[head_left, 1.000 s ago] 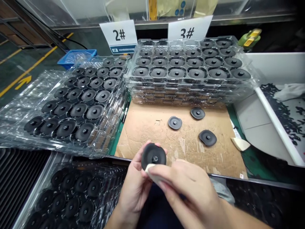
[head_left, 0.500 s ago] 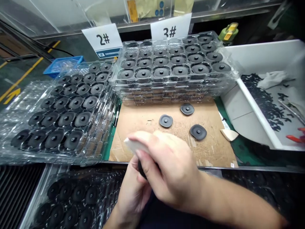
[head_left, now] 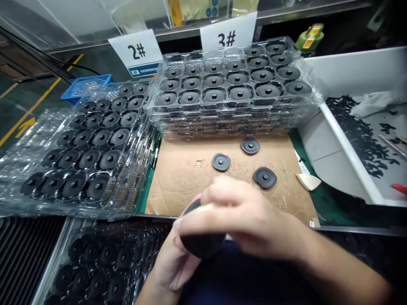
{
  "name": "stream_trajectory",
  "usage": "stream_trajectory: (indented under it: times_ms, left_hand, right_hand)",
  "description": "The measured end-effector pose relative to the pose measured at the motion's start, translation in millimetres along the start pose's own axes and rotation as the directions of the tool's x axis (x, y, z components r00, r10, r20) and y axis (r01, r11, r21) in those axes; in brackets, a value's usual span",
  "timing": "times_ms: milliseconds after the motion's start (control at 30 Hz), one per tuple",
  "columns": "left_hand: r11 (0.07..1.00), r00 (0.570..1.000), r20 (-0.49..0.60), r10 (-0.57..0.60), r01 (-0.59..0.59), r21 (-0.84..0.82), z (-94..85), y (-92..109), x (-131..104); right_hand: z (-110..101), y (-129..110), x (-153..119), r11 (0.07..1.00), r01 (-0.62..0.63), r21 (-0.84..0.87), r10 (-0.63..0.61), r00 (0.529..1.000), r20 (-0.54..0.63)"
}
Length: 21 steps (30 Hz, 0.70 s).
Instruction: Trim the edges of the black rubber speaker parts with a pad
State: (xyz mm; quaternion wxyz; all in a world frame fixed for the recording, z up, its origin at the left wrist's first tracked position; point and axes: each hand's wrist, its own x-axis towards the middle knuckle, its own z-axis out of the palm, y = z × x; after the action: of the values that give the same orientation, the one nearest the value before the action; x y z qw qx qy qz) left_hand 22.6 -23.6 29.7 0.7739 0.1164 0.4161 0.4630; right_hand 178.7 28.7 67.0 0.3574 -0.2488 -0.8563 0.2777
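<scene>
A black disc-shaped part (head_left: 203, 245) is held between both hands near the front edge of the cardboard. My left hand (head_left: 173, 260) grips its left side from below. My right hand (head_left: 235, 212) lies over the top of it, fingers bent round it, with a pale object partly visible under the fingers, too blurred to name. Behind my hands, three black discs lie apart on the cardboard sheet (head_left: 181, 169): one (head_left: 221, 162) at the middle, one (head_left: 250, 146) farther back and one (head_left: 265, 177) to the right.
Stacked clear trays of black discs stand at the back (head_left: 238, 106) and left (head_left: 127, 169); more trays (head_left: 98, 258) sit below at front left. On the right are a white bin (head_left: 343, 144) of small black pieces and a cream wedge (head_left: 308, 181).
My right hand has turned and flattened over the part, and more of the black disc now shows. The pale object is now mostly covered. The view has shifted slightly.
</scene>
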Motion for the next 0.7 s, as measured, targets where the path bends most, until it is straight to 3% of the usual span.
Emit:
stream_trajectory:
  times_ms: [67,167,233,300,400,467,567,633,700]
  left_hand:
    - [0.995,0.994,0.088,-0.066,0.072,-0.065,-6.3,2,-2]
    - [0.98,0.982,0.135,-0.13,0.148,-0.136,-16.9,3,-5]
    - [0.975,0.98,0.134,-0.146,0.166,-0.149,-20.2,2,-5]
    - [0.972,0.975,0.148,-0.166,0.187,-0.14,-20.0,2,-2]
    - [0.971,0.961,0.195,-0.198,0.219,-0.095,-15.9,0,2]
    - [0.969,0.95,0.214,-0.228,0.243,-0.047,-13.2,-1,4]
    - [0.967,0.956,0.148,-0.254,0.254,0.019,-9.9,-2,5]
    - [0.967,0.961,0.114,-0.252,0.248,0.05,-6.9,-3,4]
    - [0.954,0.946,0.126,-0.299,0.293,0.067,-2.2,-4,1]
  right_hand:
    - [5,15,-12,0.975,-0.221,0.034,0.222,0.974,-0.046]
    - [27,33,-47,0.853,-0.519,0.048,0.521,0.848,-0.099]
    - [44,40,-72,0.793,-0.603,0.09,0.607,0.794,-0.03]
    - [52,41,-90,0.766,-0.634,0.11,0.635,0.772,0.028]
    - [40,31,-90,0.742,-0.66,0.116,0.669,0.741,-0.06]
    - [21,17,-75,0.802,-0.584,0.12,0.597,0.785,-0.165]
    - [-4,-2,-49,0.967,-0.251,0.051,0.255,0.962,-0.094]
    - [-14,-7,-36,0.993,-0.12,-0.006,0.12,0.991,0.065]
    - [-19,-7,-28,0.985,-0.148,-0.092,0.163,0.971,0.174]
